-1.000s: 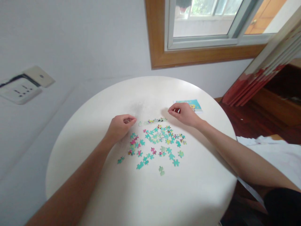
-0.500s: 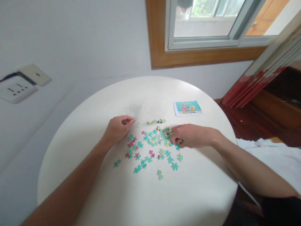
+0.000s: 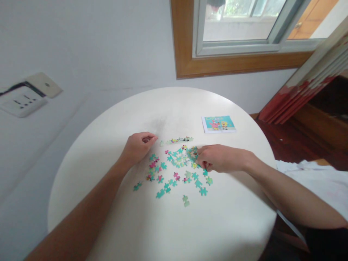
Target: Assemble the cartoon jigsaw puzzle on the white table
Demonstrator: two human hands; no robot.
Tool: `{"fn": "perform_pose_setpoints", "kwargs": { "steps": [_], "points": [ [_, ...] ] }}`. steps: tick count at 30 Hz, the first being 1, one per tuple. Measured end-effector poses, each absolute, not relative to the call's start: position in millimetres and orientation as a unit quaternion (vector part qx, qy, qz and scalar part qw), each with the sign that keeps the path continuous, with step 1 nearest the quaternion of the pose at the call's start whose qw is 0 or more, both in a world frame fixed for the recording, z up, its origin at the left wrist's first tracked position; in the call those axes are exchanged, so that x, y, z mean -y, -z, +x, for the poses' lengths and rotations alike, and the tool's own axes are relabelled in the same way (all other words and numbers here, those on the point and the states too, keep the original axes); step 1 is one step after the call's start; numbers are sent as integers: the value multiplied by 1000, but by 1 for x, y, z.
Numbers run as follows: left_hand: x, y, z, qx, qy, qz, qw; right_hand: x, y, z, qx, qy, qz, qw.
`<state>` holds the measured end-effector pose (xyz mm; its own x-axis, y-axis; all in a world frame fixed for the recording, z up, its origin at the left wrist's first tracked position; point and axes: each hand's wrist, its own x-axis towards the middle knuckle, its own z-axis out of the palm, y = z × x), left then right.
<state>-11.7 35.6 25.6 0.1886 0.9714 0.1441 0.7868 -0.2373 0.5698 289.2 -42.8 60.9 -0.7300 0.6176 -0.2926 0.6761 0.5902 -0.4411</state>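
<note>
Pieces (image 3: 176, 177) meeting our right hand (image 3: 217, 158), shifted from far card (image 3: 219, 124); we're likely selecting; left hand (image 3: 138, 145): fingers together; right: can't tell.

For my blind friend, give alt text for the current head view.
A person's right hand is among loose jigsaw pieces on a round white table; the curled left hand is beside the left end of a row of pieces. A cartoon picture lies farther back on the right.
</note>
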Motion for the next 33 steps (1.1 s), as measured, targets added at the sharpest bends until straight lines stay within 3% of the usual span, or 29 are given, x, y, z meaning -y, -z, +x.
{"fn": "perform_pose_setpoints", "kwargs": {
  "steps": [33],
  "points": [
    [-38, -24, -12, -589, -244, 740, 216, 50, -58, 282, -910, 284, 300, 43]
  ]
}}
